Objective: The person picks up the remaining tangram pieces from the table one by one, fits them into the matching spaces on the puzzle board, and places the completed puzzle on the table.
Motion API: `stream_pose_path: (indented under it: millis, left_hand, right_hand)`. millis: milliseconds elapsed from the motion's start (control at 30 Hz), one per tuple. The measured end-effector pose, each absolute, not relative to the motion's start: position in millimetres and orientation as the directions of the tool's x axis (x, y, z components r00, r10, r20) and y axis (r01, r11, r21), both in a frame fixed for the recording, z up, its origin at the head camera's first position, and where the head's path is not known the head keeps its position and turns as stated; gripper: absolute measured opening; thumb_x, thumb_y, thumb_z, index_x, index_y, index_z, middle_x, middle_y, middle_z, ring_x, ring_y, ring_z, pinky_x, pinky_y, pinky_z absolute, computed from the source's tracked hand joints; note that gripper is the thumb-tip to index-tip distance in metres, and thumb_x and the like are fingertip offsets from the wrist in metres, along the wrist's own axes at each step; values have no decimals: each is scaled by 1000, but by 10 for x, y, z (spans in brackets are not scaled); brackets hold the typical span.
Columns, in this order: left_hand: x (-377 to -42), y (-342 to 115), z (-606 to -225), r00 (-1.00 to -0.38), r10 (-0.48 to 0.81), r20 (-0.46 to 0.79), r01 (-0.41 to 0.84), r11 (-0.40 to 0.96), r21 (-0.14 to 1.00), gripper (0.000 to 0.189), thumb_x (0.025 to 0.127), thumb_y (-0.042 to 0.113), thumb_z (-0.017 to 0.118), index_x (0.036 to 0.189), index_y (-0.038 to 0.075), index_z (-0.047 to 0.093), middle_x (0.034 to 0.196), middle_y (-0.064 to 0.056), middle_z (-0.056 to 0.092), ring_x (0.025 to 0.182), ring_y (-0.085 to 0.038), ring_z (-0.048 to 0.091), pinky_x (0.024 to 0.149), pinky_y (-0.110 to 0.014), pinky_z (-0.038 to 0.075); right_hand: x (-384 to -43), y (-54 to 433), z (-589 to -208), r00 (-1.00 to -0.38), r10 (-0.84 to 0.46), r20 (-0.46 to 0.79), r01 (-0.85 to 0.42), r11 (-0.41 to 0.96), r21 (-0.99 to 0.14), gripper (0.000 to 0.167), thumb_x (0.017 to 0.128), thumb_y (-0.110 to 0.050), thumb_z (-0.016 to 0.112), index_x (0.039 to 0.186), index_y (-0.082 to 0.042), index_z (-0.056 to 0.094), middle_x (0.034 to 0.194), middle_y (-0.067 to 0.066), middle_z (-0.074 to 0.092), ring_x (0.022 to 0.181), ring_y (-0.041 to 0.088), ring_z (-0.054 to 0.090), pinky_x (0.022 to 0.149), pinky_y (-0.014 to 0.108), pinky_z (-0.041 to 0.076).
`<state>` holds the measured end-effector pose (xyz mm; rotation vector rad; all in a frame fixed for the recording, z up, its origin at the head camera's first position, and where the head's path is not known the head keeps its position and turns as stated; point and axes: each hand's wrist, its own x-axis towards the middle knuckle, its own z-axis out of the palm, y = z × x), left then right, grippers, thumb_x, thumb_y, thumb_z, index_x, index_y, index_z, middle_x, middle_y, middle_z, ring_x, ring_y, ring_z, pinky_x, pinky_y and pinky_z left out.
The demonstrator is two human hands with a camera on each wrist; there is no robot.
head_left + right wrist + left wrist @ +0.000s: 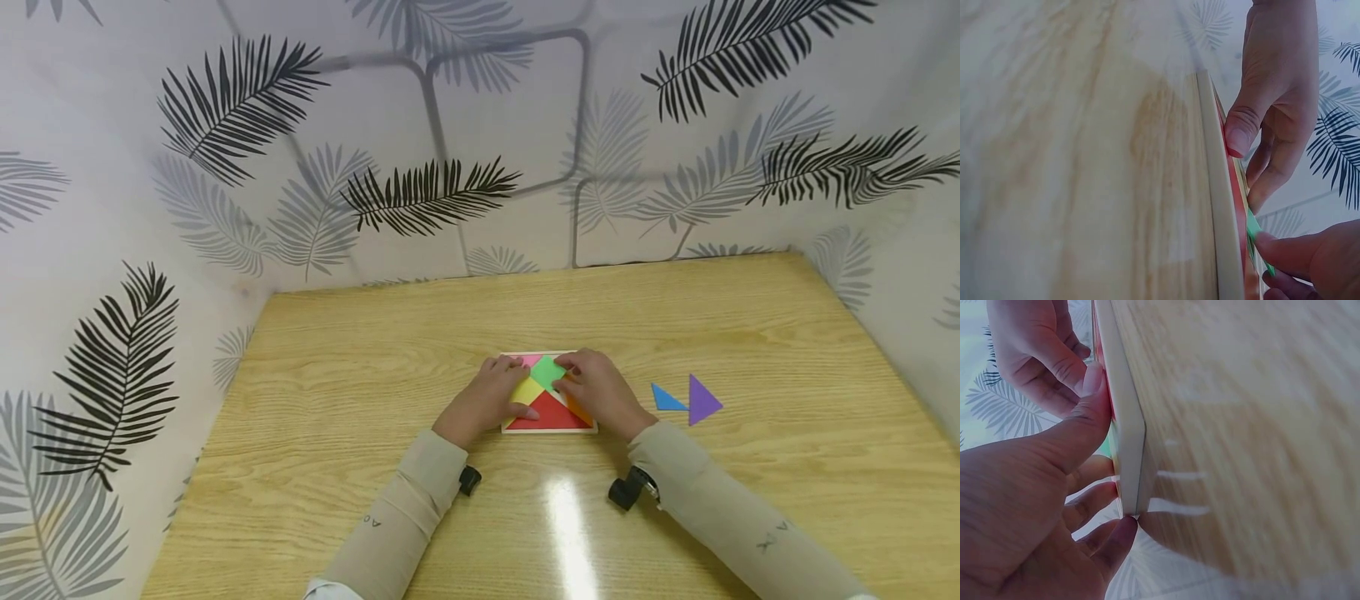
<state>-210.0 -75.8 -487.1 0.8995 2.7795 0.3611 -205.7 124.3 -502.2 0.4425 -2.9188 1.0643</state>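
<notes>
A shallow tangram tray (551, 432) with a pale rim lies on the table. In it show a red triangle (553, 415), a yellow piece (527, 391), a pink piece (531, 359) and an orange piece (576, 410) at the right side. My right hand (600, 390) pinches a green square (545, 372) between thumb and fingers; in the right wrist view the green square (1252, 225) stands tilted above the tray. Across the tray's left side rests my left hand (486, 397), its thumb on the red triangle and its fingers over the yellow and pink pieces.
Right of the tray, a blue triangle (667, 399) and a purple triangle (703, 400) lie touching on the wooden table (337, 358). A leaf-patterned cloth (480, 108) hangs behind the table and along its sides.
</notes>
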Motion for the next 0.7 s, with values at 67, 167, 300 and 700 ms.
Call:
stream_pose_path:
  millis: [67, 167, 300, 700]
  left_hand:
    - [-2097, -763, -4877, -795, 597, -108, 549, 784, 290, 74, 80, 47, 65, 137, 5, 45, 141, -10, 37, 127, -28, 32, 102, -34, 35]
    - [-2098, -769, -4884, -795, 597, -109, 550, 784, 289, 74, 80, 47, 65, 137, 6, 44, 141, -11, 37, 127, -28, 31, 102, -33, 34]
    - [-2100, -776, -4893, -797, 593, -110, 545, 786, 292, 75, 80, 47, 65, 138, 6, 44, 142, -10, 36, 127, -28, 31, 102, -33, 34]
    - [-2108, -767, -4909, -797, 594, -106, 552, 789, 269, 76, 80, 49, 63, 139, 7, 42, 140, -8, 37, 125, -26, 32, 102, -32, 33]
  right_hand:
    - [-2059, 1237, -5023, -959, -266, 102, -269, 731, -627, 36, 83, -19, 72, 114, -1, 65, 103, 11, 62, 91, 24, 57, 80, 39, 50]
    - [-2066, 1225, -5025, -957, -273, 102, -276, 739, -614, 37, 83, -20, 72, 114, -1, 65, 105, 12, 63, 93, 25, 56, 82, 40, 48]
    - [-2083, 1210, -5028, -956, -275, 98, -278, 753, -597, 38, 82, -21, 72, 114, -1, 65, 106, 12, 63, 96, 26, 54, 85, 40, 47]
    - [-2093, 1200, -5037, -953, -284, 108, -292, 755, -588, 38, 80, -21, 74, 112, -1, 65, 101, 12, 59, 93, 27, 51, 83, 42, 43]
